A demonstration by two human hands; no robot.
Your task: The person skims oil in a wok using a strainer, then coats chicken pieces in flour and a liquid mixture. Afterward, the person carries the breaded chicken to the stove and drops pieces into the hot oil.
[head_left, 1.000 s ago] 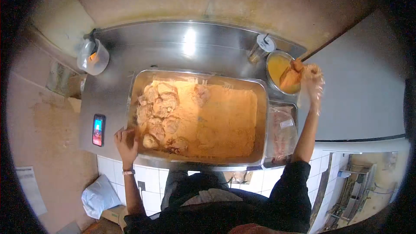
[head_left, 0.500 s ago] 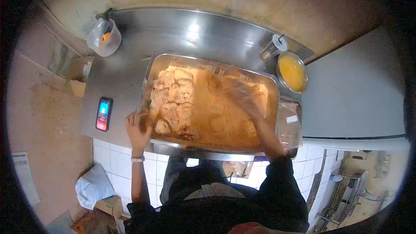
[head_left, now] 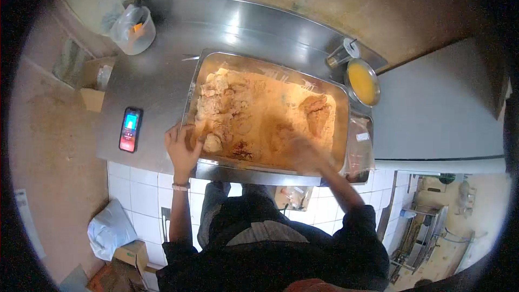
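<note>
A deep metal tray [head_left: 344,146] holds a bed of pale orange breading flour [head_left: 270,92]. Coated pieces that look like meat [head_left: 213,103] are packed along its left side. At the right, a reddish-brown coated piece [head_left: 316,113] lies in the flour. My left hand [head_left: 183,143] grips the tray's near left rim, its fingers bent over the edge. Low over the flour, in the near right part of the tray, my right hand [head_left: 305,154] is smeared by motion, so its fingers and anything in them cannot be made out.
A bowl of yellow liquid [head_left: 363,84] and a clear cup [head_left: 345,52] stand beyond the tray's right corner. A plastic tub [head_left: 133,32] sits at the back left, a phone [head_left: 130,130] at the left. A plastic packet [head_left: 359,146] lies right of the tray.
My right hand has come nearer to me from the tray's far right part, where the reddish-brown piece now shows. My left hand stays at the rim. The view has shifted slightly.
</note>
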